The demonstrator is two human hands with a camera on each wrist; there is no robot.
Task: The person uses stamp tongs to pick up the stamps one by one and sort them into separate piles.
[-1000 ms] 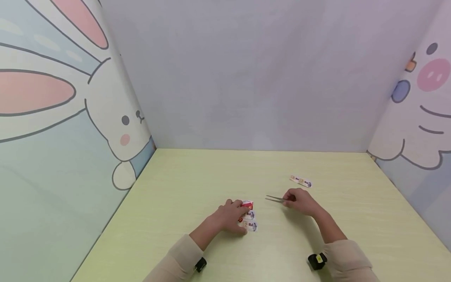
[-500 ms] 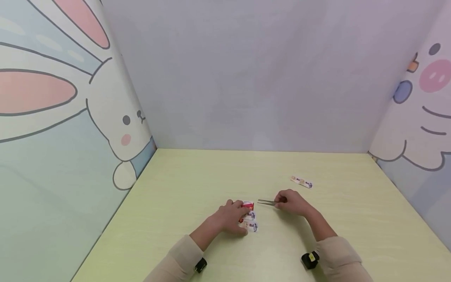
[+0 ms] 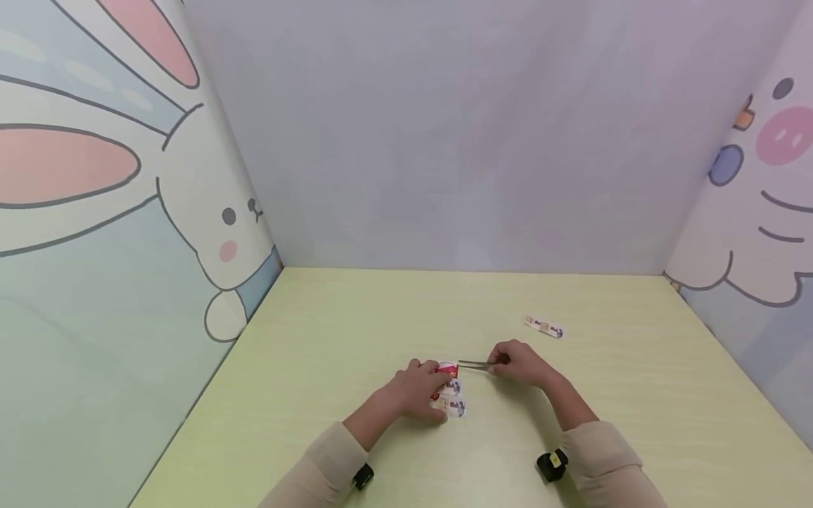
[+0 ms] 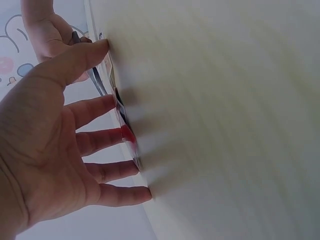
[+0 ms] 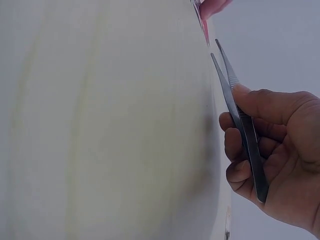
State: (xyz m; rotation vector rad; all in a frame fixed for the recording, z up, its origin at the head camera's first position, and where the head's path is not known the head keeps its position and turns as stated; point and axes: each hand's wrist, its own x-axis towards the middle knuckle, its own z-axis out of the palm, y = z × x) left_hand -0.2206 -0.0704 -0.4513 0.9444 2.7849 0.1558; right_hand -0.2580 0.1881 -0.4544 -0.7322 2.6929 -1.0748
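My right hand (image 3: 522,364) holds metal tweezers (image 5: 243,117) between thumb and curled fingers. Their two tips stand slightly apart, right at the edge of a red-and-white printed strip (image 3: 449,370). With fingers spread and fingertips down, my left hand (image 3: 419,391) presses on that strip and on the printed strips (image 3: 454,407) below it. The palm hides the left part of these strips. From the left wrist view, the fingertips touch the thin strips along the table surface, and a red patch (image 4: 128,134) shows under one finger.
Another small printed strip (image 3: 543,327) lies alone on the pale yellow-green table (image 3: 356,310), beyond my right hand. A grey curtain wall (image 3: 470,141) closes off the back. Cartoon-printed panels stand at both sides. Each wrist wears a black camera (image 3: 551,466).
My right hand has moved left with the tweezers, bringing their tips up to the red-and-white strip. The left hand has stayed in place on the strips.
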